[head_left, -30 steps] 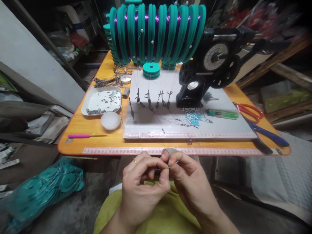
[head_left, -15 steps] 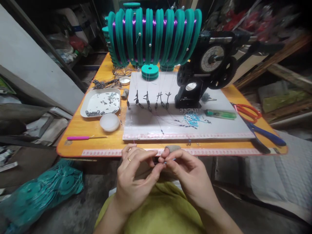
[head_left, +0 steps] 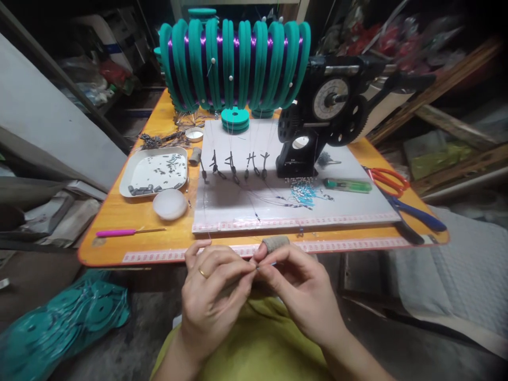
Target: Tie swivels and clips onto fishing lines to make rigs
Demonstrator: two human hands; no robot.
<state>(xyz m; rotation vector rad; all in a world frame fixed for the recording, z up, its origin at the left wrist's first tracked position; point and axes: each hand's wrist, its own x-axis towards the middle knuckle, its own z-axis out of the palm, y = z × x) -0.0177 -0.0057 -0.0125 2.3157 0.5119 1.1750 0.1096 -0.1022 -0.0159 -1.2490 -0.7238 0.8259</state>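
Observation:
My left hand [head_left: 216, 288], with a ring on one finger, is pinched at the fingertips just beyond the table's near edge. Its thumb and index finger meet on thin line, close to the other hand's fingertips. My right hand [head_left: 299, 283] pinches a small thin blue piece [head_left: 270, 264]; a grey wrap [head_left: 275, 243] goes round one of its fingers. Several thin lines run from the teal spools [head_left: 234, 66] down to small dark swivels [head_left: 234, 172] on the grey board [head_left: 226, 203]. Blue pieces and beads [head_left: 302, 191] lie on the board's right half.
A white tray [head_left: 129, 170], a small round dish [head_left: 170, 205] and a pink-handled hook [head_left: 116, 233] are at the left. A black winding machine [head_left: 297, 153] stands behind. Green cutter [head_left: 347, 184], orange-handled scissors [head_left: 387, 181] and blue-handled pliers [head_left: 423, 216] lie right.
My left thumb and index finger have closed together at the line, nearer the right fingertips. The whole view has shifted, so the table and spools appear further left.

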